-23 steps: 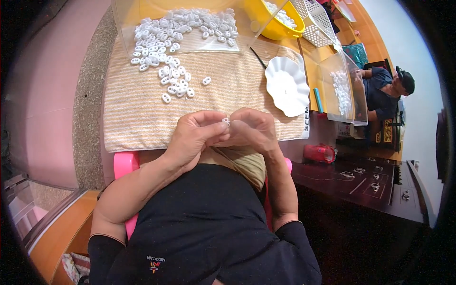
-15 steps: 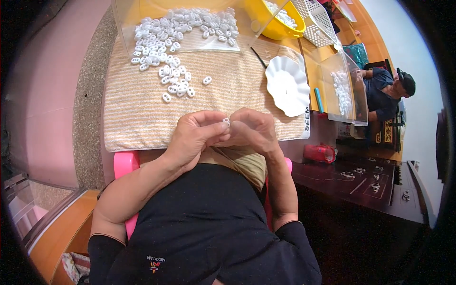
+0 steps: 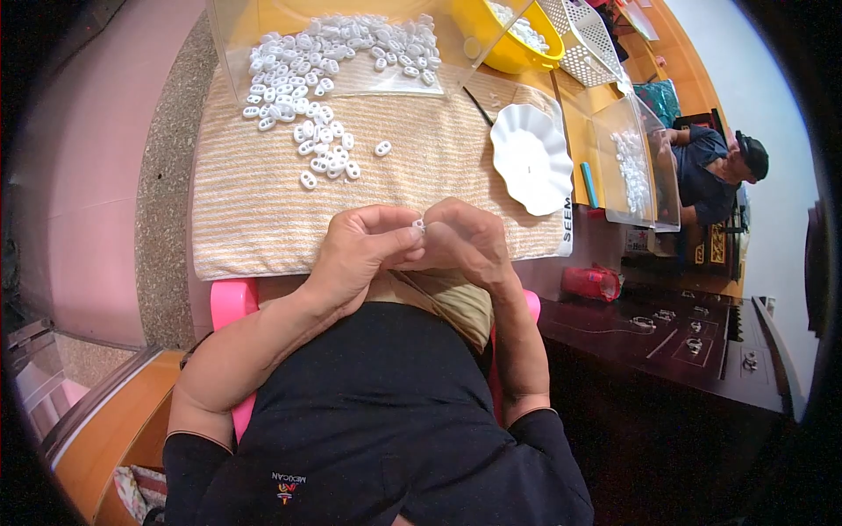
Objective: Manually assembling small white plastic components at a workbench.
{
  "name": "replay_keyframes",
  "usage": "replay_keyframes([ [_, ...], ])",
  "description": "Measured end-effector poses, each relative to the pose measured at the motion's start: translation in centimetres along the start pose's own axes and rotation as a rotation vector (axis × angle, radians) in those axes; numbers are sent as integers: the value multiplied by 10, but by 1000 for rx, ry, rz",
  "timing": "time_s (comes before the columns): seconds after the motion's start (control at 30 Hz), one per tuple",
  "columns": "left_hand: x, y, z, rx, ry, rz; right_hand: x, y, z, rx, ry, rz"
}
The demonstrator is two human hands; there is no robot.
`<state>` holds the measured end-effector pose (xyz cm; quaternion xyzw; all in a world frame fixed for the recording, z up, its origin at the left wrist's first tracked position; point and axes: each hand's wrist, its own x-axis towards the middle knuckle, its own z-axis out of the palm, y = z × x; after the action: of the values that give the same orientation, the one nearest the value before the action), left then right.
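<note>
Two hands meet just above my lap: my left hand [image 3: 364, 250] and right hand [image 3: 460, 245] pinch one small white ring [image 3: 418, 227] between their fingertips. Beyond lies a striped towel [image 3: 263, 210], then loose rings [image 3: 320, 145], a white dish [image 3: 531, 158].

The person wears a black short-sleeved shirt [image 3: 377, 412] (a small red-and-white emblem low on the front). Both forearms are bare, and no rings or watch show.
</note>
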<state>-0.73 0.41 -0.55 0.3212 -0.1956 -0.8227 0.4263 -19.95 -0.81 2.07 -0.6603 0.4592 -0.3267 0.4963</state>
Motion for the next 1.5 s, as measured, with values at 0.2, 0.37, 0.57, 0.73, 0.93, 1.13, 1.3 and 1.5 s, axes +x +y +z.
replay_keyframes([
  [0.2, 0, -2, -1, -5, -10, 4, -1, 3, 1, 36, -4, 23],
  [0.37, 0, -2, 0, 9, 7, 5, -1, 3, 1, 25, -8, 44],
  [0.57, -1, -4, -1, 21, 22, 17, -1, 9, 5, 69, -7, 57],
  [0.73, -2, -8, 0, 83, 59, 76, 0, 8, 9, 11, 20, 22],
  [0.93, -2, -6, 3, 85, 40, 120, 0, 1, 8, 129, 17, 101],
  [1.13, 0, -8, 0, 115, 21, 123, 2, -2, 7, -143, 3, -62],
  [1.3, -1, -8, 0, 92, 43, 99, 2, -11, 8, -153, -2, 2],
  [1.5, -4, -8, 0, 100, -1, 115, 3, -16, 4, -9, -85, 100],
])
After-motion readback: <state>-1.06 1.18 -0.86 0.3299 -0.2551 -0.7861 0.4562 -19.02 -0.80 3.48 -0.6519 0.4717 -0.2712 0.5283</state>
